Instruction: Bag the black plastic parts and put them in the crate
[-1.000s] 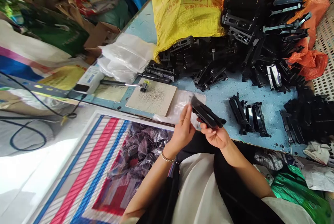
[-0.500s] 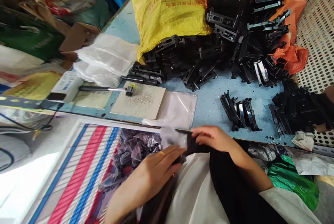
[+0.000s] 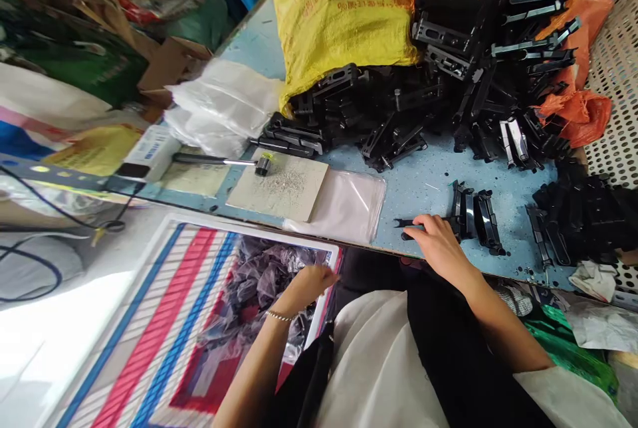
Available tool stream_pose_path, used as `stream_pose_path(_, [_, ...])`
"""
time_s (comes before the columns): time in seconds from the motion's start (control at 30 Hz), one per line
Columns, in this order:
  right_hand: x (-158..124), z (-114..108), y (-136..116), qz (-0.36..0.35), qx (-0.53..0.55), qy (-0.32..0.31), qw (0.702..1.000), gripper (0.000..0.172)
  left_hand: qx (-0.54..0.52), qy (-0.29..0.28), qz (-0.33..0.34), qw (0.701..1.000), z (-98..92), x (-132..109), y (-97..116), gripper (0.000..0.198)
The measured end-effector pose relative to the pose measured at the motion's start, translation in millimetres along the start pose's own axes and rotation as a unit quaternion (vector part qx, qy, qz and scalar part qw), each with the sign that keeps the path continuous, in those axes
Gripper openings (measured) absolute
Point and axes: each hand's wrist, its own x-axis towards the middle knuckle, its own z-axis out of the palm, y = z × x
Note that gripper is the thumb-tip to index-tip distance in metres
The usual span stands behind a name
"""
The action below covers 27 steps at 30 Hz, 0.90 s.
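My right hand is closed on the end of a slim black bracket-like part at the table's front edge. Beside its fingers several more black parts lie in a small row. My left hand, slightly blurred, hangs over an open striped woven bag, its fingers curled together and nothing visible in them. Below and left of it, dark parts in clear plastic wrapping fill part of the bag. A stack of clear plastic sleeves lies at the table edge between the hands.
A hammer rests partly on a beige board sprinkled with grit. Behind, a yellow woven sack stands by a large heap of black parts. White plastic bags lie left of it. The striped bag has a pale rim.
My hands, which were together at a clear sleeve over my lap, have parted. The right moved up onto the table and took hold of a black part; the left is over the striped bag.
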Motion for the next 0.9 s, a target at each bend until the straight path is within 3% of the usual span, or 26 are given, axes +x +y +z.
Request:
stream_pose_path(0.07, [-12,1,-2,-0.008,0.001,-0.005,1.000,0.040,0.031,0.006,0.025,0.999,4.1,20,24,0.034])
stream_pose_path(0.13, [-22,3,0,-0.009,0.015,-0.006,1.000,0.036,0.112,0.090,0.065,0.987,13.4,45,47,0.026])
stream_pose_path(0.2, [-31,6,6,0.006,0.049,0.013,0.999,0.031,0.194,0.138,0.086,0.968,23.3,71,62,0.021])
stream_pose_path(0.27, [-39,8,13,0.037,0.097,0.041,0.994,0.030,0.218,0.128,0.081,0.964,27.4,92,65,0.016])
stream_pose_path(0.37, [-47,10,19,0.117,0.131,0.082,0.981,0.023,0.131,0.115,0.032,0.984,19.2,109,54,0.012])
stream_pose_path(0.43, [-49,12,19,0.176,0.103,0.093,0.975,0.034,0.027,0.114,-0.022,0.993,9.0,112,45,0.015])
stream_pose_path(0.5, [-50,14,17,0.220,0.065,0.057,0.972,0.044,-0.065,0.106,-0.070,0.990,1.0,110,38,0.022])
stream_pose_path(0.6, [-50,13,18,0.264,0.049,-0.032,0.963,0.043,-0.146,0.116,-0.099,0.978,-1.4,107,33,0.021])
stream_pose_path(0.73, [-44,14,25,0.272,0.167,-0.029,0.947,0.032,-0.184,0.140,-0.081,0.969,3.9,106,29,0.028])
stream_pose_path(0.8, [-38,17,25,0.273,0.300,-0.022,0.914,0.031,-0.189,0.141,-0.080,0.969,4.9,108,28,0.031])
stream_pose_path(0.9, [-26,26,16,0.271,0.529,-0.032,0.804,0.036,-0.239,0.123,-0.079,0.960,3.1,111,27,0.034])
